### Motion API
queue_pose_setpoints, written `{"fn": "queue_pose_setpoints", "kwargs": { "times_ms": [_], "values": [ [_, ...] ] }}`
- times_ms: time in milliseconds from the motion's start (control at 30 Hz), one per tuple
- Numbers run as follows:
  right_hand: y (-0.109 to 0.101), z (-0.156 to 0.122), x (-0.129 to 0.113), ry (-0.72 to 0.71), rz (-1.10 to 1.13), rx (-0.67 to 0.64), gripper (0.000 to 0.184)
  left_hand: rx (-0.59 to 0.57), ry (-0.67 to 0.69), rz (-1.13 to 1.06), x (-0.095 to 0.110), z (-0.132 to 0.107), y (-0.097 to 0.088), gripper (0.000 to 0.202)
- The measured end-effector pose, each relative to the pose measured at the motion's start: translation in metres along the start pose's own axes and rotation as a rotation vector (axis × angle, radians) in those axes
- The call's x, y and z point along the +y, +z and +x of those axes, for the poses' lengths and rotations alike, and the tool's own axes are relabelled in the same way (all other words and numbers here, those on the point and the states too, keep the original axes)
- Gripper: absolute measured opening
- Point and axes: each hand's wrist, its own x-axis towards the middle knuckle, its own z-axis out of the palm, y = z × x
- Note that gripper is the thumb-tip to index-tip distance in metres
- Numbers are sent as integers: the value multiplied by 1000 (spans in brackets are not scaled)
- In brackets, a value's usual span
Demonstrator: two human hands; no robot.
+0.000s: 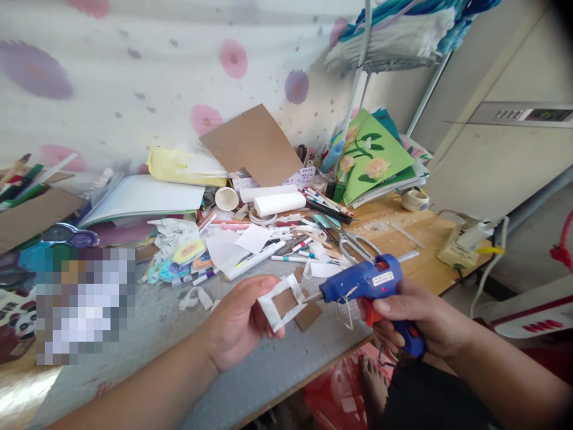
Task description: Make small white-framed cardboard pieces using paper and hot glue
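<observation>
My left hand (244,319) is closed on a small square frame (266,307) with a white paper border around a brown cardboard middle. The fingers pinch its left and lower edges. In my right hand (416,316) is a blue hot glue gun (358,283) with an orange trigger and a lit red light. Its nozzle points left, and the tip is at the right edge of the frame; whether it touches I cannot tell. A thin wire stand hangs beneath the gun's barrel. Below the frame, a piece of brown cardboard (308,315) lies on the table.
Scissors (356,243) lie open behind the glue gun. Markers, paper scraps and a white roll (280,203) crowd the table's middle. A brown cardboard sheet (255,143) leans at the back. On the right sit a green flower card (378,155) and a power strip (461,245).
</observation>
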Motion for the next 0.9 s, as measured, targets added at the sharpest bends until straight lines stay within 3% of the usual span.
{"fn": "queue_pose_setpoints", "kwargs": {
  "times_ms": [200, 367, 600, 900],
  "values": [
    [-2, 1, 3, 24, -22, 8, 32, 50, -8, -90, 2, 0, 2, 32],
    [0, 3, 2, 28, -39, 5, 42, 10, -24, -111, 1, -3, 5, 33],
    [3, 3, -1, -5, -3, 17, 31, -9, -37, -99, 1, -4, 7, 29],
    [-1, 3, 4, -18, -74, -61, 39, -92, 28, -232, 4, -2, 5, 28]
  ]
}}
